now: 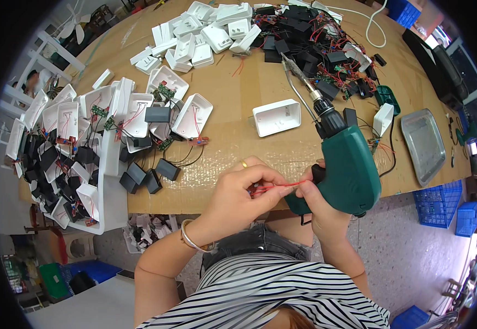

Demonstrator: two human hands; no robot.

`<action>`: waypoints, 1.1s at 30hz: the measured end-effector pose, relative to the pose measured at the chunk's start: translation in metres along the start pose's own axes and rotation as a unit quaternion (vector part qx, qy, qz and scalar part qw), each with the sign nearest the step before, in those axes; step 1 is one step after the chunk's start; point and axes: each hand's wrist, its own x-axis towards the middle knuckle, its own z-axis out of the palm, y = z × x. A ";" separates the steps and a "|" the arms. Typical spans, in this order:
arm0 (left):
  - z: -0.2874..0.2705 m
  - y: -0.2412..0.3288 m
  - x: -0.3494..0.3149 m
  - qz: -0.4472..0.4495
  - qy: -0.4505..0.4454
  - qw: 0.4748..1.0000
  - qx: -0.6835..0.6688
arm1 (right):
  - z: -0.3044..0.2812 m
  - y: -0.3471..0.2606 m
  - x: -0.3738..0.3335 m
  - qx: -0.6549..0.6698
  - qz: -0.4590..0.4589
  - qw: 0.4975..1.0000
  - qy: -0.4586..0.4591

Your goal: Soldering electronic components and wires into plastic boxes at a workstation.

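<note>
My left hand, with a ring and a bangle, pinches thin red wires near the front edge of the table. My right hand is wrapped round the grip of a green soldering gun. Its thumb and fingertip meet the far end of the same wires. The gun's metal tip and a thin curved tube point up and away, toward the far pile. Just left of the gun, an open white plastic housing lies on the cardboard. What else my left fingers may hold is hidden.
A white bin at left overflows with housings, black blocks and wired boards. White plug housings and black wired parts are heaped at the back. At right lie a metal tray and a loose white housing. Blue crates stand beyond the table edge.
</note>
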 end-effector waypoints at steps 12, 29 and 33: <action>0.004 -0.012 0.015 0.096 0.099 0.980 0.146 | 0.004 0.011 0.013 0.004 0.029 0.998 0.060; 0.006 -0.018 0.033 0.115 0.101 0.950 0.272 | 0.001 0.022 0.021 0.029 0.037 0.996 0.077; 0.012 -0.041 0.072 0.195 0.230 0.883 0.361 | -0.007 0.018 0.015 0.057 0.040 0.992 0.104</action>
